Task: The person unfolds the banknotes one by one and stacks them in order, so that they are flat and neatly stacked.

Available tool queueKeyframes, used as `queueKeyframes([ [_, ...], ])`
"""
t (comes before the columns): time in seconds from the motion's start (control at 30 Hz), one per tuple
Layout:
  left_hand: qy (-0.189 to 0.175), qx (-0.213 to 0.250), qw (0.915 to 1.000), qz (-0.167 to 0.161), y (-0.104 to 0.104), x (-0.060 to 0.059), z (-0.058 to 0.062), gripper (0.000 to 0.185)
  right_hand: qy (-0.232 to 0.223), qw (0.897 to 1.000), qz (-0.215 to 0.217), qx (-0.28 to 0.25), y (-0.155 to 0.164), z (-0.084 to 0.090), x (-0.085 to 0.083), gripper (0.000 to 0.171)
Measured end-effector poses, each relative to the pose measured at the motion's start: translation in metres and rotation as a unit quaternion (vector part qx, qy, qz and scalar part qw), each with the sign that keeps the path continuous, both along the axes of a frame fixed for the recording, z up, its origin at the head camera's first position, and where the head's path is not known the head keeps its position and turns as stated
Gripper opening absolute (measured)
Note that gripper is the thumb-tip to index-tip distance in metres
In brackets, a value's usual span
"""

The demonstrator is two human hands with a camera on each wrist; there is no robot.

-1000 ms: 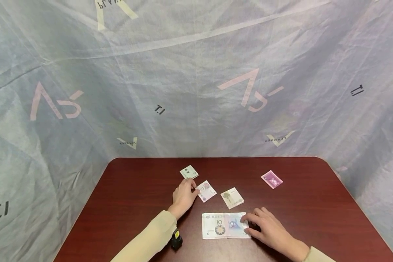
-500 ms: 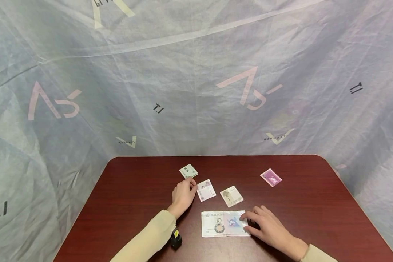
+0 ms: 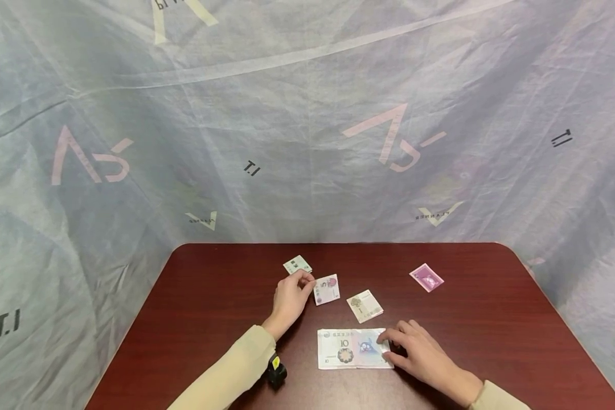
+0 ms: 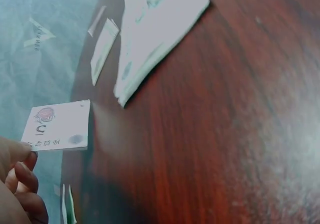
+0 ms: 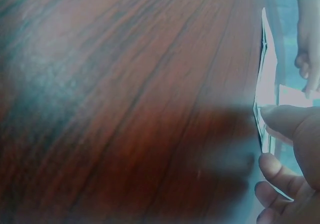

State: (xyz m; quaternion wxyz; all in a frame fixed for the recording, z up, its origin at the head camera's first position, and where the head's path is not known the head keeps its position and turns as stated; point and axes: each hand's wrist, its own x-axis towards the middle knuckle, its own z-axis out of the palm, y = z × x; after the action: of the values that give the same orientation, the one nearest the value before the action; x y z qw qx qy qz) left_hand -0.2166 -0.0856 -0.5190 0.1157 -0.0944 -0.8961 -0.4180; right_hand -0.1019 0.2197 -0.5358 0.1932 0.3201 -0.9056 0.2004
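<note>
My left hand (image 3: pixel 290 296) pinches the edge of a folded banknote marked 5 (image 3: pixel 327 289) between thumb and finger. In the left wrist view this note (image 4: pixel 57 126) is raised off the table. My right hand (image 3: pixel 421 352) holds the right end of a wide banknote marked 10 (image 3: pixel 345 348) with thumb and index finger. This note lies near the front of the table, printed with a blue cartoon figure. In the right wrist view the thumb (image 5: pixel 290 124) touches the edge of this note, and the other fingers are curled.
A folded greenish banknote (image 3: pixel 297 263) lies behind my left hand. Another folded note (image 3: pixel 365 306) sits just beyond the wide one, and a purple note (image 3: pixel 427 278) lies at the back right. Grey printed cloth (image 3: pixel 307 125) hangs around the dark red table (image 3: pixel 210 285).
My left hand has taken the folded 5 note by its edge, and moved it slightly away from me while turning it. My right hand stays on the wide note.
</note>
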Motion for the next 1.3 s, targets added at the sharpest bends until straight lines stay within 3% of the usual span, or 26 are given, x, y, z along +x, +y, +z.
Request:
queueKeyframes([
  [0.2,-0.001,0.067,0.9971,-0.035,0.003,0.003,0.01,0.005,-0.001,1.0,0.008,0.005,0.001,0.004,-0.003,0.032],
  [0.33,-0.01,0.088,0.9944,-0.058,0.008,0.007,0.019,0.005,-0.002,1.0,0.018,0.0,0.0,0.009,-0.008,0.027],
  [0.83,-0.043,0.082,0.984,-0.152,0.028,0.029,0.043,0.006,-0.002,0.997,-0.021,-0.078,-0.022,0.057,-0.035,0.02],
  [1.1,-0.043,0.063,0.9808,-0.179,0.027,0.032,0.047,0.004,-0.051,0.987,-0.031,-0.148,-0.031,0.062,-0.043,0.022],
  [1.3,-0.041,0.055,0.9774,-0.2,0.027,0.033,0.048,0.003,-0.086,0.984,0.002,-0.159,-0.037,0.063,-0.044,0.019],
])
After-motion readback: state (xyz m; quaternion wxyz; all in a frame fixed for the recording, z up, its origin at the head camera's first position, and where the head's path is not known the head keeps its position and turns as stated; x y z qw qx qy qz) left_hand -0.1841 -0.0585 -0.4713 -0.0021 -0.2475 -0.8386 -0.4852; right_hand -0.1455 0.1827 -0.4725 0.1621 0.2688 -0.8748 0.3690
